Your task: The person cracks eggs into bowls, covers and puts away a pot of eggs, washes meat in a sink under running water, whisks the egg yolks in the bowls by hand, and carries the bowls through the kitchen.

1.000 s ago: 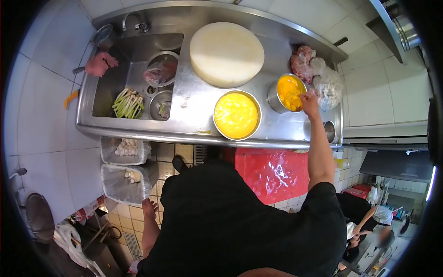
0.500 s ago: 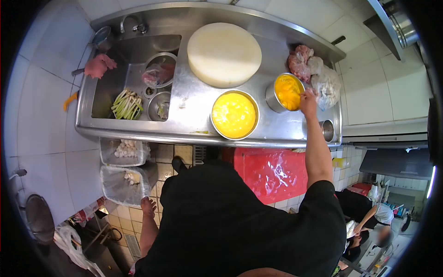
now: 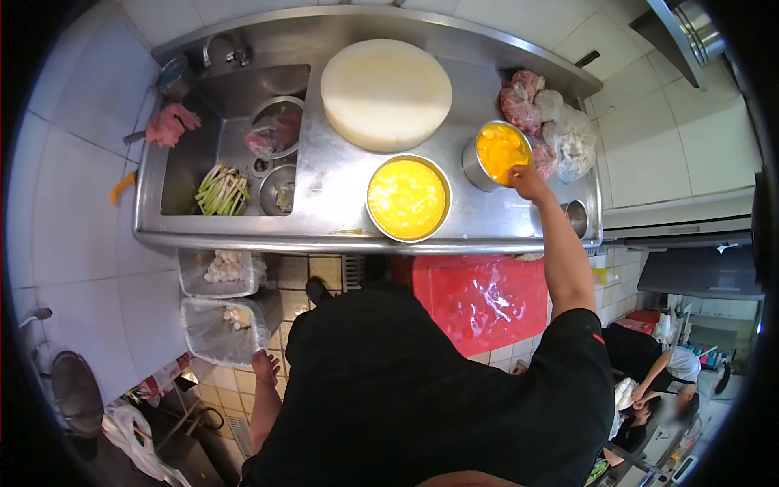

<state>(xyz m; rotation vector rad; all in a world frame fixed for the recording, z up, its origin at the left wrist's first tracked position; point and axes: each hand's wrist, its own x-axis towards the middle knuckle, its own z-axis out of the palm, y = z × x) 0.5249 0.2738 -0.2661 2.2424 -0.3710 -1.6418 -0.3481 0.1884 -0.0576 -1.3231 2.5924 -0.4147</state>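
My right hand [image 3: 529, 182] is closed at the near rim of a deep metal pot [image 3: 477, 169] on the steel counter. What the fingers grip, if anything, is too small to make out. Orange-yellow egg [image 3: 497, 146] fills much of the pot. To its left, a wide round metal bowl [image 3: 373, 219] holds a smoother yellow egg liquid [image 3: 406, 199]. Behind the bowl lies a thick, round, pale chopping block [image 3: 386, 93]. My left hand [image 3: 265, 367] hangs low with fingers apart, holding nothing, beside a plastic-lined bin [image 3: 213, 345].
Bagged meat [image 3: 519, 105] and a white plastic bag [image 3: 573, 146] sit behind the pot. The sink [image 3: 231, 81] holds green onions [image 3: 222, 189] and metal bowls. A red board or lid [image 3: 479, 300] lies below the counter. A co-worker [image 3: 633, 353] is at far right.
My right hand has moved left and slightly down along the pot's rim, and the egg's surface has shifted. My left hand still hangs beside the bin. The view has shifted slightly.
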